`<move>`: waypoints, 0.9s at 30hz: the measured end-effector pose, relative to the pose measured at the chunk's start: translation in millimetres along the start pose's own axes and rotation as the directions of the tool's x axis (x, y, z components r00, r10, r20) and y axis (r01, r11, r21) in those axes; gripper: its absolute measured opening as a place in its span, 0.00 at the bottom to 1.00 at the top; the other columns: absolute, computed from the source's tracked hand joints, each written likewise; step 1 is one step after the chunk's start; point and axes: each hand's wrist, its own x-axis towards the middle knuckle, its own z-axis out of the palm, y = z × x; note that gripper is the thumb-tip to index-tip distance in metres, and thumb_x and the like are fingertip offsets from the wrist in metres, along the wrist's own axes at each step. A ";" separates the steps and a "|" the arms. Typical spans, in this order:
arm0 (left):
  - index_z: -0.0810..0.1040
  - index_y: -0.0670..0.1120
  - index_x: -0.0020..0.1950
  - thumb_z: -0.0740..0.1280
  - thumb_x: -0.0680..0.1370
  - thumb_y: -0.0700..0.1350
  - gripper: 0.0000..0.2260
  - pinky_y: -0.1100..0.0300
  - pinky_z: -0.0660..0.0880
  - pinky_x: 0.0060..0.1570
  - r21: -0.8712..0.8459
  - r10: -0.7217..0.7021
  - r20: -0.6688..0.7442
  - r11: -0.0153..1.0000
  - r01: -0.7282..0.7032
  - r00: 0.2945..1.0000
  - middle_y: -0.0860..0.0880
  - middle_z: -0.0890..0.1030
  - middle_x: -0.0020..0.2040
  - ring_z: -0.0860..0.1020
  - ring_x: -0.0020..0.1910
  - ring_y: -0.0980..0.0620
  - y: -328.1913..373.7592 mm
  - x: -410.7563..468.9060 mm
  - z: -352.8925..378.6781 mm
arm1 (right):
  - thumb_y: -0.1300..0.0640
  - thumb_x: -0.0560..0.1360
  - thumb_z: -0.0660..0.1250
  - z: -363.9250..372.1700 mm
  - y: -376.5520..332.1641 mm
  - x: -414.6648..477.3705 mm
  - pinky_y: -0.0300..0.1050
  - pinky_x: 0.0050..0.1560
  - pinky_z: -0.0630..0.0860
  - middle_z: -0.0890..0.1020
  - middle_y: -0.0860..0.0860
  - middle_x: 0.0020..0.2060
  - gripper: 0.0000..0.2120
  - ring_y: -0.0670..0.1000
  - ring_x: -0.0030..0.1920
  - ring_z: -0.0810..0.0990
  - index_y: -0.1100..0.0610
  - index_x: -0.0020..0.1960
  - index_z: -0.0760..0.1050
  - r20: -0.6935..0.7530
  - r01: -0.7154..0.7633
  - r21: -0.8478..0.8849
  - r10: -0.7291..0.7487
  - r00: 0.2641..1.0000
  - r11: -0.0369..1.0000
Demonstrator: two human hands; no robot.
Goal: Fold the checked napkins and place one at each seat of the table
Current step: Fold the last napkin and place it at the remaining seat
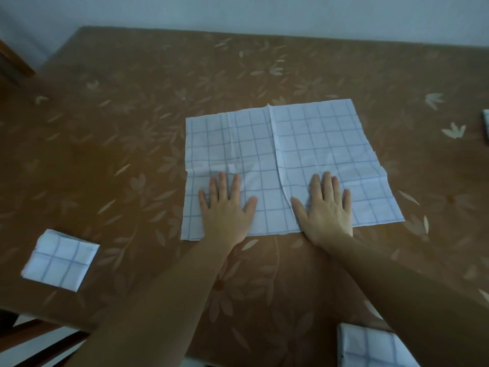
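Observation:
A white napkin with blue checks [312, 144] lies spread in the middle of the table, its right part folded over so an edge runs down its centre. My left hand [227, 207] presses flat on its near left part, fingers straight. My right hand [326, 210] presses flat on the near right part beside the folded edge. A folded checked napkin [60, 260] sits at the near left of the table. Another folded one [370, 345] lies at the near edge under my right forearm. A sliver of a third [486, 123] shows at the right border.
The table carries a brown cloth with a pale flower and leaf print [132, 115]. Behind it stands a pale wall [238, 11]. Dark wooden chair parts show at the far left [13, 62] and near left [39, 340].

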 end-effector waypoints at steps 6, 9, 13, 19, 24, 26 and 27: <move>0.43 0.53 0.80 0.41 0.79 0.66 0.32 0.42 0.36 0.75 -0.017 0.002 0.001 1.000 -0.001 1.000 0.47 0.41 0.80 0.40 0.79 0.46 7.4 -39.8 7.5 | 0.26 0.73 0.41 -2.3 -16.3 -40.9 0.58 0.77 0.35 0.43 0.56 0.80 0.41 0.55 0.79 0.38 0.47 0.79 0.48 0.076 0.010 0.150 -0.022 0.997 0.989; 0.44 0.53 0.80 0.40 0.77 0.66 0.33 0.42 0.36 0.75 -0.039 -0.006 -0.003 0.999 0.006 1.000 0.48 0.42 0.81 0.40 0.79 0.46 14.4 -58.6 12.9 | 0.24 0.72 0.47 -1.6 -30.4 -61.5 0.58 0.75 0.33 0.43 0.56 0.80 0.43 0.56 0.79 0.36 0.48 0.80 0.49 0.099 0.028 0.152 -0.043 0.994 0.988; 0.42 0.54 0.80 0.36 0.75 0.64 0.34 0.42 0.35 0.74 -0.029 -0.029 0.017 0.999 0.029 0.999 0.49 0.40 0.80 0.38 0.79 0.47 20.3 -77.6 17.1 | 0.36 0.78 0.55 -1.0 -42.0 -83.6 0.60 0.76 0.40 0.54 0.55 0.79 0.31 0.57 0.79 0.45 0.51 0.75 0.63 0.052 0.059 0.195 -0.070 0.996 0.979; 0.46 0.56 0.80 0.42 0.77 0.66 0.32 0.44 0.34 0.74 -0.119 0.006 0.064 0.993 0.002 0.998 0.48 0.43 0.81 0.39 0.79 0.48 25.6 -99.7 8.1 | 0.57 0.77 0.61 -9.2 -43.9 -84.7 0.57 0.73 0.57 0.82 0.49 0.50 0.10 0.51 0.59 0.77 0.54 0.50 0.81 -0.088 0.047 0.316 -0.020 0.996 0.948; 0.48 0.57 0.79 0.53 0.81 0.59 0.28 0.45 0.41 0.76 -0.291 0.021 0.141 0.956 0.022 0.990 0.52 0.46 0.81 0.42 0.79 0.50 21.9 -100.0 -34.0 | 0.54 0.79 0.62 -53.6 -33.4 -92.4 0.43 0.43 0.76 0.85 0.48 0.42 0.09 0.50 0.45 0.83 0.52 0.49 0.82 0.012 -0.006 0.620 -0.002 1.000 0.784; 0.49 0.56 0.79 0.57 0.81 0.55 0.29 0.44 0.45 0.76 -0.299 0.082 0.118 0.953 -0.043 0.990 0.52 0.47 0.81 0.44 0.79 0.50 18.5 -95.8 -59.9 | 0.54 0.79 0.63 -78.8 -28.7 -94.1 0.40 0.47 0.72 0.84 0.46 0.46 0.09 0.47 0.51 0.81 0.52 0.51 0.81 0.006 0.050 0.603 -0.067 0.998 0.796; 0.49 0.56 0.79 0.59 0.81 0.53 0.30 0.44 0.48 0.76 -0.300 0.114 0.098 0.951 -0.080 0.989 0.52 0.48 0.81 0.45 0.79 0.49 16.8 -93.9 -74.1 | 0.54 0.80 0.62 -93.1 -27.5 -96.2 0.40 0.47 0.71 0.84 0.46 0.46 0.08 0.47 0.51 0.80 0.53 0.50 0.80 -0.001 0.083 0.588 -0.102 0.995 0.805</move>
